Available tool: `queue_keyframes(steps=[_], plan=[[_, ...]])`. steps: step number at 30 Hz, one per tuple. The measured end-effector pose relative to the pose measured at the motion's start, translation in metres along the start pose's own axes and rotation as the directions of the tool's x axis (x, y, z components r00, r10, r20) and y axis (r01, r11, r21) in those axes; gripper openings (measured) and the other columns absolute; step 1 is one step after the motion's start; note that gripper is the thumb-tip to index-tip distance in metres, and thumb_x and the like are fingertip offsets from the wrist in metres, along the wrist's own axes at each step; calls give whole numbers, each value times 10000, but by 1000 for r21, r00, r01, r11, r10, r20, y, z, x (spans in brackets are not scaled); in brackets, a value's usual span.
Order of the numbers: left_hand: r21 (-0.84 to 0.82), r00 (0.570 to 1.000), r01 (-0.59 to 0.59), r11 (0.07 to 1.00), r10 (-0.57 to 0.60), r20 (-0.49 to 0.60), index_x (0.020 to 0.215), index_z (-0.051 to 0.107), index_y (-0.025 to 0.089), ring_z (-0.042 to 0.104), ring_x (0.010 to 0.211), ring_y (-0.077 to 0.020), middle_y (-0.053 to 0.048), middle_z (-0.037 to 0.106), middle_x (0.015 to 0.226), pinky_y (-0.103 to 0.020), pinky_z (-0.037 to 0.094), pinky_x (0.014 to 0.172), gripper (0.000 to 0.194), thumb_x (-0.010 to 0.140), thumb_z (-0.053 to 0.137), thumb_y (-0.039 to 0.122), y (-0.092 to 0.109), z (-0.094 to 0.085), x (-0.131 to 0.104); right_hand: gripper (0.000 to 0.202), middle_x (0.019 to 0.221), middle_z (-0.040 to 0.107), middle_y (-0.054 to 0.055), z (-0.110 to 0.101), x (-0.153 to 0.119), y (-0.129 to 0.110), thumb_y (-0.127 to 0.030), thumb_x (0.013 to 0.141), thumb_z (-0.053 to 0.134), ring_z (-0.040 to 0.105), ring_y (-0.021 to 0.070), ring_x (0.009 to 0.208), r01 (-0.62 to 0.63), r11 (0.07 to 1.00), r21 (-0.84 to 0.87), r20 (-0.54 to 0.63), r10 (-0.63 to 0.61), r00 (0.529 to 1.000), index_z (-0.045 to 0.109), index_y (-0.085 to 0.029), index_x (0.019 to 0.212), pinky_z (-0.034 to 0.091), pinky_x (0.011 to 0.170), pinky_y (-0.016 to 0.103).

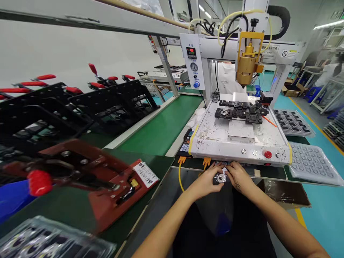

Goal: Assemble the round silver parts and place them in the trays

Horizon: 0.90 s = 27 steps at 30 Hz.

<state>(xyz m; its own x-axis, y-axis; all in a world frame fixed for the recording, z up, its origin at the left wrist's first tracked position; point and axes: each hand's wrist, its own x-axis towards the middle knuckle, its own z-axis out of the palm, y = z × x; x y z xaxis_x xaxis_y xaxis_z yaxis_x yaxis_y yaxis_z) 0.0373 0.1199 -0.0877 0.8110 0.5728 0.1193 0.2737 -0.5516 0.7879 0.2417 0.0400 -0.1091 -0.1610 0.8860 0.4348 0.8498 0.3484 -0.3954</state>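
Close to my body, just below the front edge of the machine, my left hand (205, 182) has its fingers closed round a small black part with a silver ring (221, 178). My right hand (238, 176) meets it from the other side, its thumb and fingers pinched at the part's upper right edge. A small whitish piece shows between the right fingertips, too small to name. Fingers cover some of the part's edges. Beyond the hands stands a white benchtop machine (209, 143), with a black fixture (243, 111) on its bed under a brass-coloured head (245, 68).
A red-brown toggle clamp fixture (107, 190) stands at left, near a clear tray of parts (53, 240). Black racks with red handles (107, 96) line the green conveyor (161, 122). Plastic trays (314, 163) lie at right above a cardboard box (285, 193). Yellow cables (180, 179) hang in front.
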Motion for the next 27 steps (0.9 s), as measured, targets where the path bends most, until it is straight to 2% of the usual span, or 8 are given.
queue_keyframes(steps=[6, 12, 15, 17, 20, 23, 25, 27], plan=[[-90, 998, 52, 995, -49, 26, 1153, 685, 227, 429, 1579, -319, -122, 621, 1569, -520, 196, 1355, 392, 779, 792, 181, -3, -4, -6, 209, 1024, 687, 132, 10, -6, 12, -242, 1099, 532, 635, 289, 986, 51, 998, 38, -35, -50, 998, 729, -184, 1132, 581, 882, 427], [-119, 999, 35, 992, -30, 44, 1104, 685, 236, 467, 1558, -303, -116, 672, 1515, -534, 188, 1353, 352, 773, 778, 158, -2, -7, -4, 290, 925, 735, 112, 16, -26, 5, -234, 1102, 489, 639, 240, 823, 95, 985, 146, -68, -86, 994, 749, -202, 976, 533, 769, 390], [-85, 1000, 4, 996, -3, 8, 1114, 666, 228, 488, 1544, -304, -134, 673, 1510, -546, 220, 1344, 350, 789, 769, 148, -5, -2, -4, 216, 980, 765, 98, 3, -44, -2, -278, 1081, 560, 687, 240, 887, 65, 973, 222, -83, -48, 995, 742, -224, 978, 541, 801, 384], [-23, 999, -23, 999, 22, -30, 1105, 655, 223, 496, 1535, -322, -146, 680, 1496, -582, 228, 1336, 351, 786, 775, 137, -5, 4, -3, 182, 1036, 764, 105, -14, -54, -6, -291, 1087, 563, 710, 249, 971, -19, 963, 270, -122, 53, 991, 712, -223, 1009, 554, 854, 392], [66, 990, -63, 996, 70, -118, 1074, 661, 213, 486, 1533, -364, -158, 694, 1458, -643, 250, 1314, 319, 786, 770, 131, 2, 13, -3, 164, 927, 725, 72, -44, -59, -13, -316, 1115, 529, 715, 208, 833, -176, 925, 336, -166, 242, 956, 648, -213, 1072, 574, 756, 341], [-14, 974, -67, 998, 63, -219, 1144, 670, 212, 588, 1431, -340, -154, 687, 1444, -581, 401, 1247, 327, 831, 746, 159, 22, 20, -10, 208, 793, 650, 3, -68, -54, -25, -394, 1106, 559, 645, 149, 632, -316, 821, 475, -86, 401, 912, 656, -210, 1112, 535, 601, 272], [-194, 966, 4, 981, -54, -254, 1208, 659, 217, 716, 1211, -283, -121, 748, 1290, -485, 546, 1106, 360, 860, 749, 196, 39, 22, -20, 274, 792, 649, -1, -79, -48, -36, -469, 1061, 632, 612, 132, 610, -410, 665, 624, 31, 503, 864, 698, -207, 1107, 514, 583, 259], [-457, 950, 96, 884, -218, -221, 1212, 649, 212, 758, 994, -227, -65, 773, 1083, -396, 619, 943, 375, 862, 781, 236, 54, 23, -32, 342, 805, 672, 9, -85, -43, -46, -529, 993, 716, 583, 122, 605, -474, 495, 729, 146, 563, 813, 731, -200, 1088, 498, 582, 261]])
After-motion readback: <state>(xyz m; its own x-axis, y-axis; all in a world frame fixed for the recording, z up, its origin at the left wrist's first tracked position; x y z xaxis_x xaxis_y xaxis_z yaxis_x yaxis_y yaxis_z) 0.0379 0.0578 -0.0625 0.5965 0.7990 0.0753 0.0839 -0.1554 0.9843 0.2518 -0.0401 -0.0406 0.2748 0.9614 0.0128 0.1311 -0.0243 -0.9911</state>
